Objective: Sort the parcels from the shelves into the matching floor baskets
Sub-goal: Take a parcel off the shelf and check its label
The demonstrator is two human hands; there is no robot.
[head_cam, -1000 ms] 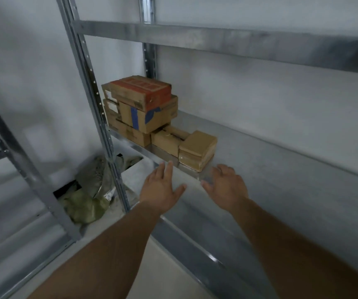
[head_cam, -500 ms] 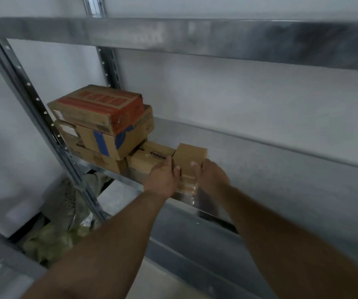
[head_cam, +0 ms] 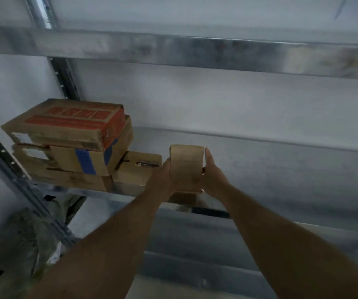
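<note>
Hands both clamped on one small brown parcel (head_cam: 185,165), left hand (head_cam: 163,178) on its 9 o'clock side, right hand (head_cam: 213,175) on its 3 o'clock side, and it's tipped up just over the front lip of the metal shelf (head_cam: 271,169). Right at 9 o'clock from it sits a flat box (head_cam: 139,167) with a black mark, then further out that way a stack of three: red-printed box (head_cam: 66,124) on a blue-taped box (head_cam: 87,158) on a plain bottom box (head_cam: 70,179). Down at 7 o'clock under the shelf, greenish bags (head_cam: 22,244), too blurry to say more.
</note>
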